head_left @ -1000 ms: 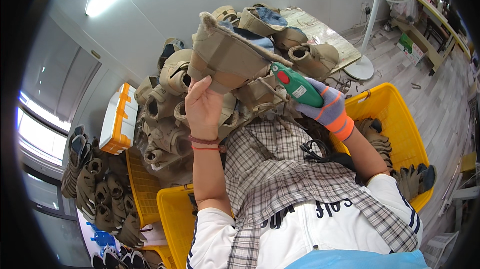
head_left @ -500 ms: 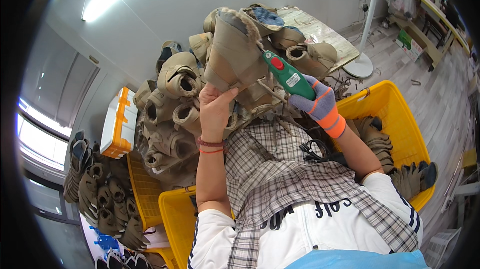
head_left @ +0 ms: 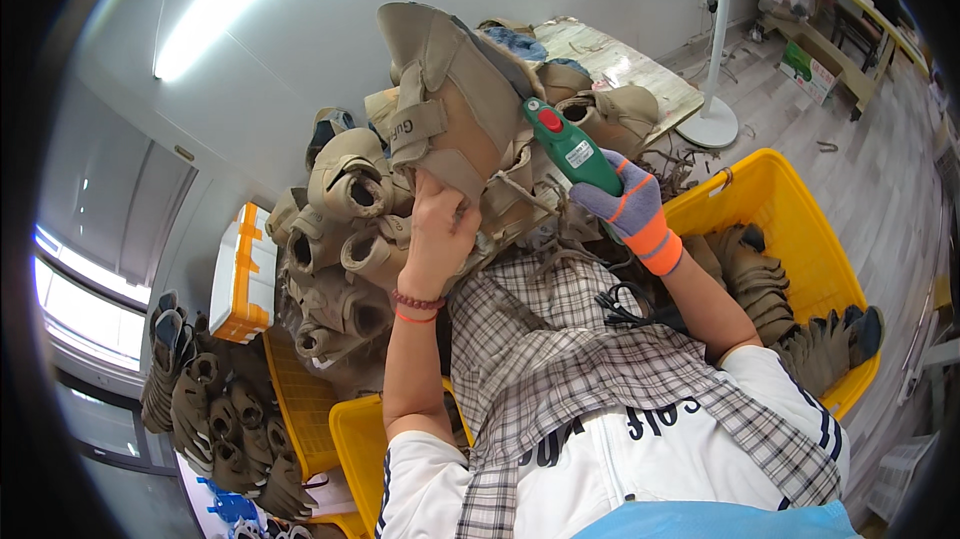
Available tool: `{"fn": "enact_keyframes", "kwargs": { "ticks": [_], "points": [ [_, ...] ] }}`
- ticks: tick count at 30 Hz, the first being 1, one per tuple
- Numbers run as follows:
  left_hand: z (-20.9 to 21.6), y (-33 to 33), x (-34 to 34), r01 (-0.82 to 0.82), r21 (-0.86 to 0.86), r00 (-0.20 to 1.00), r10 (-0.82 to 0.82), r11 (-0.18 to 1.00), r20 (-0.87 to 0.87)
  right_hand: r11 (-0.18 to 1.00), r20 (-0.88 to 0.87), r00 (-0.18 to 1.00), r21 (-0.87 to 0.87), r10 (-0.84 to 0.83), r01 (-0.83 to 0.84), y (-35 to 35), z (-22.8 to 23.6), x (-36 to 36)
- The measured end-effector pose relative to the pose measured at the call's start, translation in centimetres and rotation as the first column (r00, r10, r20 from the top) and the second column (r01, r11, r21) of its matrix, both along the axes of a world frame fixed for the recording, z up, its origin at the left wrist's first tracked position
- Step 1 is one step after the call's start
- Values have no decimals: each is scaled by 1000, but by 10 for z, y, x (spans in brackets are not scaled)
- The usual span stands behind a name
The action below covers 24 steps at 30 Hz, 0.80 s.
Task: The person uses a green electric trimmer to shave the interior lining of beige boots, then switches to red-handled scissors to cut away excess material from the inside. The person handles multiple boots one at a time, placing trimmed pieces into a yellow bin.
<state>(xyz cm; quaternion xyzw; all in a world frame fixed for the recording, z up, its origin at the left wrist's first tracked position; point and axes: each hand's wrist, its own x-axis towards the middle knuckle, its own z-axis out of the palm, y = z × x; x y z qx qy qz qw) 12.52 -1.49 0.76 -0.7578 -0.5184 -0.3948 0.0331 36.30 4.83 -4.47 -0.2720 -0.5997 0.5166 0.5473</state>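
My bare left hand grips a tan shoe upper by its lower end and holds it raised, with the strap side facing me. My right hand, in a grey and orange glove, is wrapped round a green handheld power tool with a red button. The tool's tip meets the right edge of the upper; the working end is hidden there. Behind and left of my left hand lies a heap of similar tan uppers. Trimmed strips hang and lie below the tool.
A yellow crate with stacked uppers stands at my right. More yellow crates stand at my left, near a white and orange box. Behind are a worn board and a standing fan. A black cord lies by my lap.
The upper has been turned in my left hand, so its strap side now shows instead of the plainer side. The tool stays at its right edge.
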Motion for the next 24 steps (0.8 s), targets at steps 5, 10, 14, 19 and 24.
{"fn": "enact_keyframes", "kwargs": {
  "ticks": [5,10,14,19,24],
  "points": [
    [-2,2,7,12,54,980,-1,998,-200,999,-18,1000,-53,-8,7,0,2,7],
    [-11,1,9,53,49,952,-36,997,-303,994,-84,996,-101,39,-48,6,3,13],
    [-15,-3,3,57,1,930,-53,998,-365,983,-151,986,-158,65,-90,6,5,14],
    [-22,-15,-5,140,11,899,-123,990,-420,980,-186,980,-169,72,-105,7,11,13],
    [-32,-25,-31,96,-32,919,-101,995,-381,982,-145,985,-176,-92,66,15,10,26]
  ]
}}
